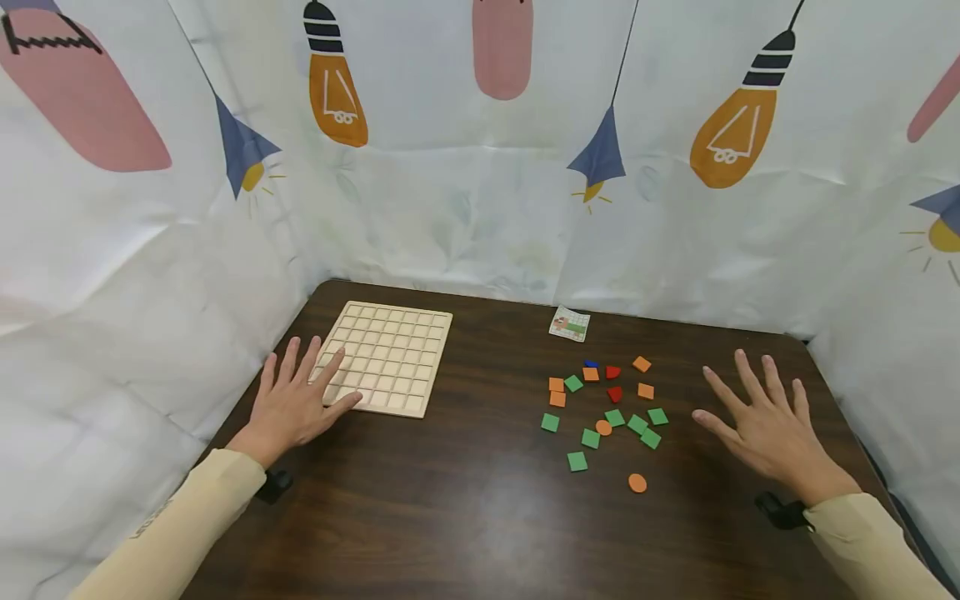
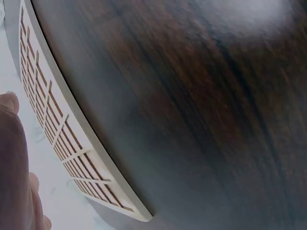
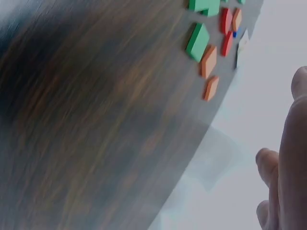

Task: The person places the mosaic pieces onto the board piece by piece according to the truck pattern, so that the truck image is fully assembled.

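On the left of the table lies a pale wooden grid board [image 1: 397, 360] with bare square cells. My left hand [image 1: 292, 404], fingers spread and straight, overlaps the board's near left corner in the head view and holds nothing. Its fingers show at the edge of the left wrist view, beside the board's raised rim [image 2: 96, 136]. Fingers also spread, my right hand [image 1: 772, 433] is empty to the right of scattered tiles. These include several green squares [image 1: 577, 462], orange squares [image 1: 646, 391], orange discs [image 1: 637, 483], red pieces [image 1: 615, 394] and a small blue piece [image 1: 591, 363].
A small printed card [image 1: 570, 324] lies near the table's back edge, behind the tiles. White curtains [image 1: 465, 217] with lamp and bulb prints surround the dark wooden table [image 1: 465, 500] at the back and sides. Each wrist wears a black strap device [image 1: 782, 510].
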